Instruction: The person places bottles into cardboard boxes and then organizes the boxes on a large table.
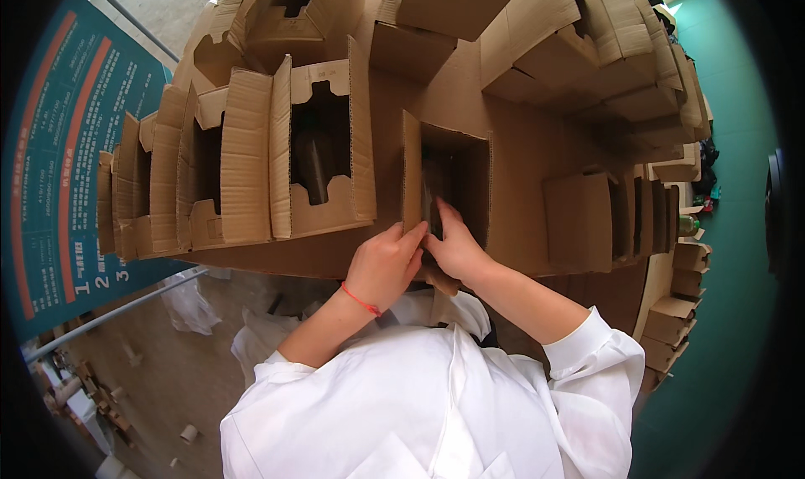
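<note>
An open cardboard box stands upright in front of me on a cardboard-covered table. My left hand is closed on its near left edge, fingertips pinched at the flap. Thumb against that same near edge, my right hand grips the box, with its fingers pointing in over the rim. Something shiny and dark shows inside; its kind is unclear. Just left stands another open box with a cut-out insert, and a brown glass bottle is visible through its opening.
Several similar open boxes stand in a row at the left, and more boxes crowd the far right. A smaller group of boxes is on the right. A blue-green printed board and a metal rail lie beyond the table's left.
</note>
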The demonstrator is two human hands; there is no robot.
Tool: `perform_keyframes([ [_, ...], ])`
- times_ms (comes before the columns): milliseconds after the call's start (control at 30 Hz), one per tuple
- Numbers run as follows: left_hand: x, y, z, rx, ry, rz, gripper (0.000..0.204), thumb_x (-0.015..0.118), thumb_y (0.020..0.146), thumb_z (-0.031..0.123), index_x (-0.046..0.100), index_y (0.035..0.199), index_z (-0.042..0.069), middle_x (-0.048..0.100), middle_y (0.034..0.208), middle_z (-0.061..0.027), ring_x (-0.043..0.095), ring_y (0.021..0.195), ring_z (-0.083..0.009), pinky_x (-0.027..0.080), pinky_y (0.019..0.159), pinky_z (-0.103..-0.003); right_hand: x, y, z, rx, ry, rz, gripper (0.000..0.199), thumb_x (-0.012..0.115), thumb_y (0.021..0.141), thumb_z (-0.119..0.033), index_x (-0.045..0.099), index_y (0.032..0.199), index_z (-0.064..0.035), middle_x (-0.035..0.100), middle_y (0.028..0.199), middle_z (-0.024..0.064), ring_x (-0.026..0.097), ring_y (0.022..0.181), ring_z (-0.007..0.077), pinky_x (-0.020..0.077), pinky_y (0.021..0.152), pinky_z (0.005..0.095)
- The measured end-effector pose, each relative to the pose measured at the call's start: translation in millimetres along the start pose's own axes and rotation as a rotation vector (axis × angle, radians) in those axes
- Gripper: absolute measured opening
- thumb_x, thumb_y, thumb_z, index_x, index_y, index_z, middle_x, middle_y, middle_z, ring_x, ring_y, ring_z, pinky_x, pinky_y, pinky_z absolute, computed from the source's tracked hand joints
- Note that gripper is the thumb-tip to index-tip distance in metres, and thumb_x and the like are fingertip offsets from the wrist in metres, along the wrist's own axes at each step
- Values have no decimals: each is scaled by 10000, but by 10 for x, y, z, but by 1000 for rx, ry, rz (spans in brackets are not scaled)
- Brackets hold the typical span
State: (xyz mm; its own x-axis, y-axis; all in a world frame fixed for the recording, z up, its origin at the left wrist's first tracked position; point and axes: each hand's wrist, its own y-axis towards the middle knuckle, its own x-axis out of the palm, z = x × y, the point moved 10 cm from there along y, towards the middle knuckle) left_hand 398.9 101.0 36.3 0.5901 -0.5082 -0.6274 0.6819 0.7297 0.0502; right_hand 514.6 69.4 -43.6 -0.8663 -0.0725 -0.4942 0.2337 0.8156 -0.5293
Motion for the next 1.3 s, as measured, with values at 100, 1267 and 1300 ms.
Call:
perform_keyframes([
  [100,-11,-22,-36,31,-16,45,384,651,816,87,597,1194,42,613,933,-155,642,808,-331,541,677,-406,-97,26,-97,-127,-84,46,721,630,863,-170,270,1462,6,277,1479,291,305,1360,437,291,1124,441],
  [1267,449,149,136,122,304,-36,1029,778,683,522,314,1476,60,186,1559,-186,168,1449,-353,142,1175,-485,-864,176,-281,-553,115,440,730,612,882,-81,226,1500,-36,303,1532,159,289,1419,309,262,1145,400],
  [1300,434,146,183,154,331,-32,1001,773,692,516,329,1475,80,196,1558,-181,172,1448,-351,142,1175,-484,-824,183,-100,-447,416,297,735,617,890,-93,215,1503,-33,264,1544,150,299,1411,278,274,1139,388],
])
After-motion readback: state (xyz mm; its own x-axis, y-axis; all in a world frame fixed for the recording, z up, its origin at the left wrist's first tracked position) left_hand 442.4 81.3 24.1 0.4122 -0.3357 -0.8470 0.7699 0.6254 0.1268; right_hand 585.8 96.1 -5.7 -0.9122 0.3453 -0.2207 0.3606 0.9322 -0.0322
